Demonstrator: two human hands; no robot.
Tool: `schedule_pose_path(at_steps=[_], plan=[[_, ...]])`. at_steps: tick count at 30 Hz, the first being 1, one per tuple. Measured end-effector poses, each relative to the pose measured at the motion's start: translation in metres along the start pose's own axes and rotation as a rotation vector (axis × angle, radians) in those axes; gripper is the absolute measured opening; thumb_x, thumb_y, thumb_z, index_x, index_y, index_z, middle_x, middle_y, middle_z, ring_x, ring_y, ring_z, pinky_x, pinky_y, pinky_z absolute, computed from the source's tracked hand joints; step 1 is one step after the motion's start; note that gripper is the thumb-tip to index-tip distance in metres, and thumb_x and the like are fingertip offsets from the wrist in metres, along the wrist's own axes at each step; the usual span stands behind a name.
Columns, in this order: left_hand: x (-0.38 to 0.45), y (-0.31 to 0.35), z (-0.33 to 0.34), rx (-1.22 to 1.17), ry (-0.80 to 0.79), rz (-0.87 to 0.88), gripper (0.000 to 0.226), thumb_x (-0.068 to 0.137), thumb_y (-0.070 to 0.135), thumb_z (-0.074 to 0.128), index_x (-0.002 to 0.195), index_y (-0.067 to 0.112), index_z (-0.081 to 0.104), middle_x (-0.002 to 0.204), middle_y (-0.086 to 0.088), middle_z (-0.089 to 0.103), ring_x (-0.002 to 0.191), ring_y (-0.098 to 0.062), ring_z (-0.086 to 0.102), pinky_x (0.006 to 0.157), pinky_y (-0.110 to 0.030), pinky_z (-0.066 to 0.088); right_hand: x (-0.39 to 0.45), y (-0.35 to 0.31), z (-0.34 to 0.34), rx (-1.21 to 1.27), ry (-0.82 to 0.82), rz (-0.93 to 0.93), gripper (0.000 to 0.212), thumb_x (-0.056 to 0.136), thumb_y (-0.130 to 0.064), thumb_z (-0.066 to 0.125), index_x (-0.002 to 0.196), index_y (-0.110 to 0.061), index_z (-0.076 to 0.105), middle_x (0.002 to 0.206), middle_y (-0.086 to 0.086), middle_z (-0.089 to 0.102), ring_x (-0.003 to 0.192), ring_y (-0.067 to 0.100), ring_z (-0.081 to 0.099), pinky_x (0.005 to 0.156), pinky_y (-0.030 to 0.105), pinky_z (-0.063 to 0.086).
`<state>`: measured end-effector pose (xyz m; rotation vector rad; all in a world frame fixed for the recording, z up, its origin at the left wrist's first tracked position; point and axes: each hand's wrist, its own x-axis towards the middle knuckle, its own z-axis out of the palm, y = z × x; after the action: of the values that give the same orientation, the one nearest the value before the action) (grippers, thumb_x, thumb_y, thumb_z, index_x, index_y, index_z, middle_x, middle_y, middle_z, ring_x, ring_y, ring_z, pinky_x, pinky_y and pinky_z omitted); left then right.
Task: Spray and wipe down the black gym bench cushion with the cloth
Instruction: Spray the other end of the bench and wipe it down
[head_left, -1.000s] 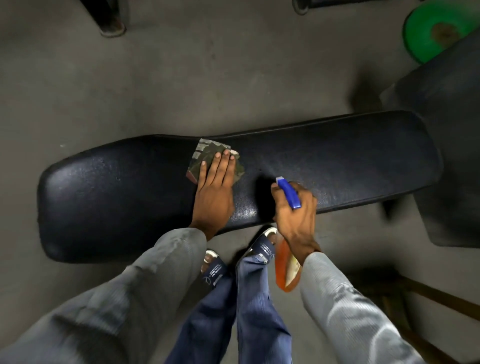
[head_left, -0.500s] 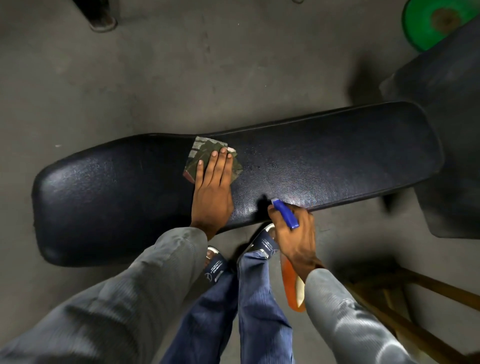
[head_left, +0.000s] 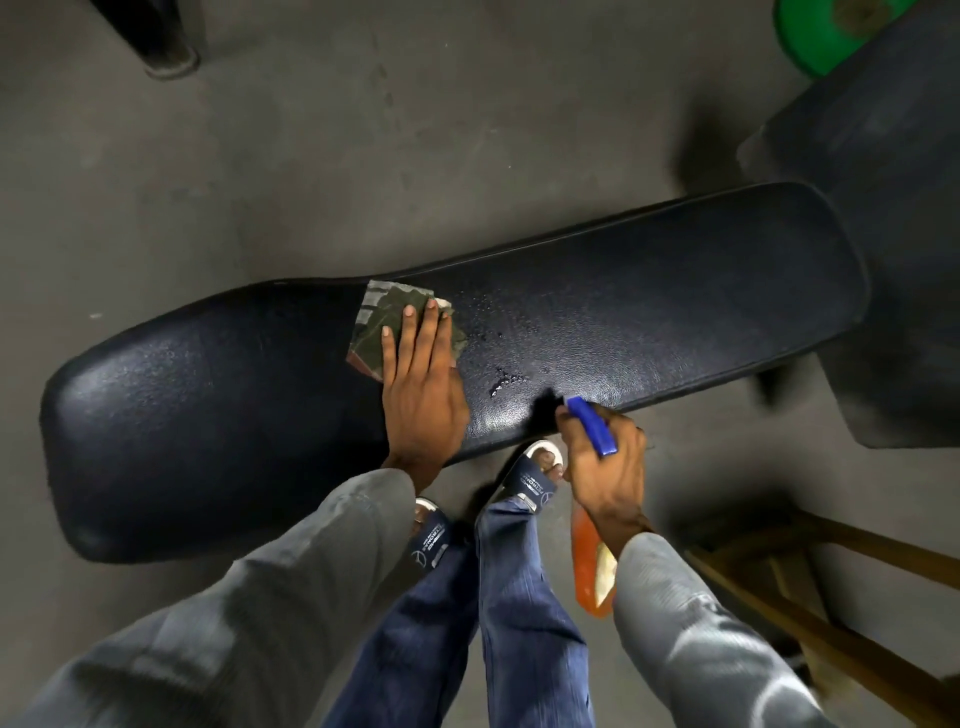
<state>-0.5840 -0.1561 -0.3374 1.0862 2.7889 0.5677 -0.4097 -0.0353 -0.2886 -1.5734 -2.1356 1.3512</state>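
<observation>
Fresh droplets now on black padded bench cushion (head_left: 649, 312); right hand (head_left: 605, 462) gripping orange spray bottle (head_left: 589, 566), left hand (head_left: 421, 384) flat on folded camouflage cloth (head_left: 379, 322); wiping due.

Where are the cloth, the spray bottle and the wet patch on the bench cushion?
cloth (head_left: 387, 312), head view, on the bare fold beyond the fingertips.
spray bottle (head_left: 592, 428), head view, on the blue spray head.
wet patch (head_left: 501, 384), head view, on the droplets on the cushion surface.

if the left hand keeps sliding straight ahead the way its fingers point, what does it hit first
Nothing solid, it seems. The left hand lies flat on the cloth, fingers aimed at the bench cushion's far edge; beyond that edge only bare floor shows.
</observation>
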Motion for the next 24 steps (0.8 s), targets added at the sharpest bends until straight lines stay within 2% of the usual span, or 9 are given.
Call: schedule_pose_path(at_steps=[4,7,9,11,14,17,20,22,24], plan=[[0.000,0.030,0.005,-0.038,0.019,0.060,0.055,0.108,0.020,0.035,0.161,0.004,0.039,0.174,-0.012,0.027,0.164,-0.027,0.018,0.134,-0.054,0.011,0.006,0.004,-0.007,0.021,0.015,0.087,0.039,0.084,-0.059,0.062,0.059,-0.029,0.059,0.059,-0.001,0.057,0.068,0.039,0.065,0.077,0.050,0.058],[0.000,0.046,0.014,0.013,-0.012,0.034,0.059,0.108,0.025,0.033,0.162,0.003,0.035,0.175,-0.014,0.025,0.164,-0.027,0.019,0.134,-0.052,0.011,0.020,-0.008,-0.015,0.004,0.016,-0.057,0.037,0.089,-0.044,0.065,0.058,-0.030,0.051,0.059,-0.009,0.050,0.065,0.035,0.059,0.071,0.046,0.053],[0.001,0.049,0.017,0.042,-0.028,-0.025,0.061,0.107,0.028,0.030,0.162,0.002,0.035,0.173,-0.016,0.028,0.163,-0.028,0.021,0.134,-0.053,0.013,0.031,-0.019,-0.017,-0.022,0.008,-0.091,0.042,0.090,-0.044,0.064,0.056,-0.028,0.046,0.057,-0.009,0.046,0.064,0.037,0.054,0.069,0.047,0.050],[0.003,0.049,0.020,0.065,-0.031,-0.039,0.061,0.106,0.027,0.031,0.161,0.001,0.036,0.172,-0.016,0.031,0.163,-0.029,0.024,0.134,-0.053,0.014,0.042,-0.024,-0.019,-0.009,0.041,-0.066,0.048,0.087,-0.046,0.065,0.051,-0.023,0.044,0.053,-0.007,0.043,0.062,0.030,0.047,0.069,0.049,0.050],[0.005,0.050,0.021,0.066,-0.021,-0.058,0.060,0.105,0.026,0.034,0.160,0.002,0.038,0.172,-0.015,0.032,0.163,-0.027,0.024,0.135,-0.050,0.011,0.058,-0.019,-0.032,0.071,0.137,0.029,0.046,0.085,-0.050,0.065,0.061,-0.012,0.062,0.062,0.005,0.060,0.069,0.034,0.061,0.075,0.055,0.057],[0.005,0.060,0.023,0.059,-0.010,-0.055,0.061,0.106,0.029,0.034,0.161,0.003,0.037,0.173,-0.015,0.029,0.164,-0.028,0.021,0.135,-0.050,0.009,0.065,-0.012,-0.050,0.106,0.185,0.024,0.046,0.086,-0.051,0.064,0.077,-0.007,0.072,0.070,0.005,0.068,0.074,0.035,0.067,0.077,0.054,0.059],[0.007,0.077,0.028,0.021,-0.023,0.052,0.060,0.107,0.028,0.033,0.162,0.002,0.036,0.174,-0.015,0.027,0.164,-0.029,0.019,0.134,-0.053,0.013,0.056,0.000,-0.059,0.086,0.181,0.062,0.044,0.090,-0.046,0.070,0.067,-0.010,0.061,0.064,0.002,0.056,0.076,0.034,0.057,0.079,0.049,0.054],[0.007,0.091,0.034,0.005,-0.003,0.082,0.058,0.107,0.025,0.035,0.161,0.001,0.038,0.173,-0.015,0.030,0.163,-0.029,0.022,0.134,-0.054,0.016,0.047,0.009,-0.060,0.067,0.146,0.061,0.046,0.086,-0.051,0.066,0.058,-0.018,0.051,0.062,0.001,0.052,0.078,0.036,0.057,0.078,0.046,0.051],[0.006,0.102,0.041,-0.024,0.005,0.063,0.058,0.106,0.024,0.036,0.159,0.000,0.040,0.172,-0.016,0.033,0.162,-0.030,0.024,0.133,-0.055,0.017,0.038,0.026,-0.059,0.013,0.094,-0.019,0.043,0.088,-0.047,0.064,0.057,-0.024,0.045,0.061,-0.002,0.050,0.068,0.031,0.054,0.071,0.043,0.049]])
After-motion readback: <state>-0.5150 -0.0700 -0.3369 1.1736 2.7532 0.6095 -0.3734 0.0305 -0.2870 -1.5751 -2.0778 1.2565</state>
